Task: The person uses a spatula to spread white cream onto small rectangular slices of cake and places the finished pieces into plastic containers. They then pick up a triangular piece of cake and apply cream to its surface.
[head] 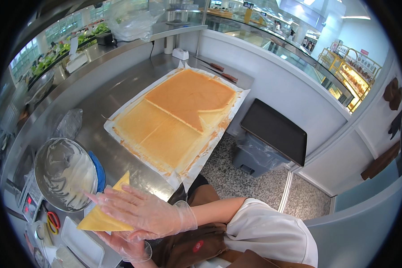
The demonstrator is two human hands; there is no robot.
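Both hands wear clear plastic gloves. My right hand point(147, 209) lies nearly flat over a triangular piece of yellow sponge cake point(102, 219), fingers towards the metal bowl. Under the piece, partly hidden, is my left hand point(124, 246), so the cake sits between both palms. A large brown-topped sheet of sponge cake point(191, 90) rests on white baking paper point(201, 167) on the steel worktop. A triangular notch shows at its near right edge, and bare yellowish lining lies beside it. The steel mixing bowl point(40, 182), smeared with pale cream, stands left of my hands.
Two long knives point(229, 77) lie behind the cake. Red-and-yellow-handled scissors point(53, 222), a white tray point(82, 241) and a scale with a red display point(28, 204) are at lower left. A dark baking tray point(276, 130) rests over a grey bin point(251, 164) at the right.
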